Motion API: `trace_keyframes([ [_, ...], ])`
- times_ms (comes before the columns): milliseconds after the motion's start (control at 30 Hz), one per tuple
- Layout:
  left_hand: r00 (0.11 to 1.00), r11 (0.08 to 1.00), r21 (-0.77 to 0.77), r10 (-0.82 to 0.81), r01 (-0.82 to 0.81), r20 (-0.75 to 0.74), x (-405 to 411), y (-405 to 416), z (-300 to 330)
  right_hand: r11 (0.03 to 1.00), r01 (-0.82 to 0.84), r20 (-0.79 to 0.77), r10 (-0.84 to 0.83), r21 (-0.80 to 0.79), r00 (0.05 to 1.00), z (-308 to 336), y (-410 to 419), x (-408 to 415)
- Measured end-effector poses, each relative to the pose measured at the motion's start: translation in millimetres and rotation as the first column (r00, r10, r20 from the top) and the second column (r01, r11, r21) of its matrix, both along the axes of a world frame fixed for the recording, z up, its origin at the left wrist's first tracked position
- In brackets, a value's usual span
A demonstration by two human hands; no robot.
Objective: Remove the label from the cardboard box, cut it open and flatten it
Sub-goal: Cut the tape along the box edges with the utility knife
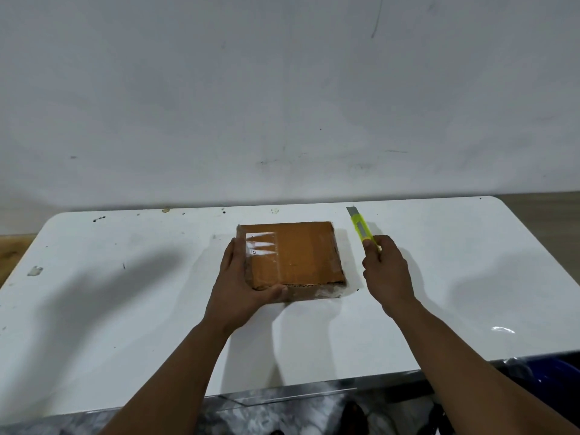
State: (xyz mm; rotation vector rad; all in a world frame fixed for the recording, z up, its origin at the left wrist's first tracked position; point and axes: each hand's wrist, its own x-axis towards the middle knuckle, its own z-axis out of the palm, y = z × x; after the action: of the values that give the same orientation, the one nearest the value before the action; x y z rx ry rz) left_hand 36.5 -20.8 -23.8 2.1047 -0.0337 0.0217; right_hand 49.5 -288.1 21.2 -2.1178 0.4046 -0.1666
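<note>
Both forearms reach up from the bottom of the frame: the left hand (pixel 241 277) clasps the near-left corner of the cardboard box (pixel 295 259), which lies flat at centre frame on the glossy white table (pixel 125 309), while the right hand (pixel 384 268) grips the yellow-green utility knife (pixel 361 227), its grey blade extended and pointing toward the top of the frame. Judged from this, the task is barely begun: the white label (pixel 262 244), under shiny clear film, still sits on the matte brown, square, shallow box, which remains closed and uncut.
</note>
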Motion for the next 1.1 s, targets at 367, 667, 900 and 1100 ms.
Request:
trace_keyframes([
  [367,1.0,0.999,-0.019,0.03,-0.03,0.004,-1.5,-2.5,-1.4,0.993,-0.108,-0.119,0.103,-0.037,0.988,16.8,1.4,-0.5],
  [667,0.999,0.999,-0.023,0.033,-0.033,0.007,-2.1,-3.2,-0.8,0.933,-0.245,-0.158,0.209,-0.264,0.965,19.1,7.4,5.2],
  [900,0.999,0.999,0.004,0.052,-0.052,0.01,-2.6,-3.5,-3.2,0.872,-0.279,-0.229,0.199,-0.402,0.953,23.6,14.2,8.4],
  [1100,0.996,0.995,0.034,0.09,-0.09,0.013,-2.3,-6.6,-2.8,0.822,-0.324,-0.322,0.183,-0.468,0.929,35.3,17.3,10.4],
])
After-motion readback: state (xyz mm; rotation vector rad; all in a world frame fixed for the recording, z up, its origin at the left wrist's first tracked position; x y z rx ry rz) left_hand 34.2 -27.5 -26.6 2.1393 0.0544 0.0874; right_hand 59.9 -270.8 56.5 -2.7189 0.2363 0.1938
